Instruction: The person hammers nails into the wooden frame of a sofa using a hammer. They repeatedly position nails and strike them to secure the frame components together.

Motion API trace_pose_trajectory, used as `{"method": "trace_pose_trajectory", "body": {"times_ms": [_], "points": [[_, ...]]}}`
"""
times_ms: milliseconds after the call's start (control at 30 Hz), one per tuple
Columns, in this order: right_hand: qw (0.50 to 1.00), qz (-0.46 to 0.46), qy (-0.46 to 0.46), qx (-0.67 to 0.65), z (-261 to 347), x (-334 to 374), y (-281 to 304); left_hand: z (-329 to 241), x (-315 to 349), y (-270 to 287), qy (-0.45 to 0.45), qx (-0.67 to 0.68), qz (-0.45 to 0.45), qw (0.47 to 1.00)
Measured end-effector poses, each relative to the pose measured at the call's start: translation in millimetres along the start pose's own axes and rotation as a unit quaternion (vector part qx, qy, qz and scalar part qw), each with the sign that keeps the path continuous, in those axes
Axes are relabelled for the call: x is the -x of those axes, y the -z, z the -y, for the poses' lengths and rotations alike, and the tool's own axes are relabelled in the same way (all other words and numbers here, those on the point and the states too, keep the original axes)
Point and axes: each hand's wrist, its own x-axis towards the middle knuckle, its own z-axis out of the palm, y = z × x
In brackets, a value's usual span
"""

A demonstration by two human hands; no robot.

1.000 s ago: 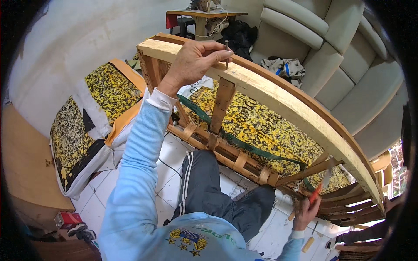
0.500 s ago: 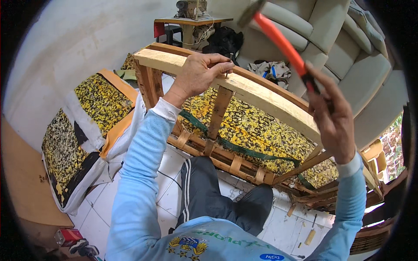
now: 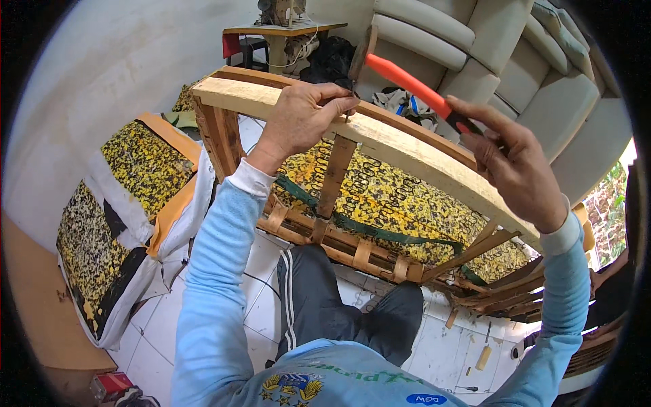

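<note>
With thumb and fingers pinched, my left hand (image 3: 302,119) holds a thin dark nail (image 3: 348,114) upright on the pale wooden beam (image 3: 420,158) of a sofa frame. My right hand (image 3: 519,163) grips the dark end of a hammer (image 3: 410,83) with an orange-red handle. The hammer's head lies right at the nail's upper end; whether they touch I cannot tell. Below the beam, a brown upright slat (image 3: 333,176) crosses in front of yellow-and-black speckled foam (image 3: 400,203) and wire springs. A green strap (image 3: 400,237) runs along the foam.
Foam cushions with white and orange fabric (image 3: 152,169) lean at the left. A grey sofa (image 3: 522,74) stands behind the frame, and a sewing machine table (image 3: 291,30) at the back. A chisel-like tool (image 3: 483,357) lies on the white tiles. Someone's arm (image 3: 610,271) shows at the right.
My right hand has swung the hammer down and its head has come to the nail. My left hand keeps its pinch on the nail. The whole view has shifted slightly.
</note>
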Motion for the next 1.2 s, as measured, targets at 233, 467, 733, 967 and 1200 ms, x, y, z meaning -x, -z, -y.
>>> {"method": "trace_pose_trajectory", "body": {"times_ms": [233, 467, 733, 967, 1200], "points": [[0.997, -0.028, -0.016, -0.064, 1.3, -8.6, 4.0, -0.5, 0.0, 2.5, 0.018, -0.021, 0.004, 1.0], [0.995, -0.072, -0.002, -0.071, -5.7, -16.5, 18.4, 2.3, 1.9, 2.6, 0.003, -0.015, 0.001, 1.0], [0.997, -0.05, -0.027, -0.043, -1.6, -20.7, 21.4, -2.2, 2.2, 3.4, 0.01, -0.005, -0.004, 1.0], [0.993, 0.108, -0.054, -0.002, 15.3, -23.6, 28.3, -2.4, 4.4, 4.2, 0.005, -0.007, 0.001, 1.0], [0.997, 0.058, -0.029, -0.03, 11.7, -23.4, 28.2, 0.5, 1.8, 4.8, 0.005, 0.013, 0.002, 1.0]]}}
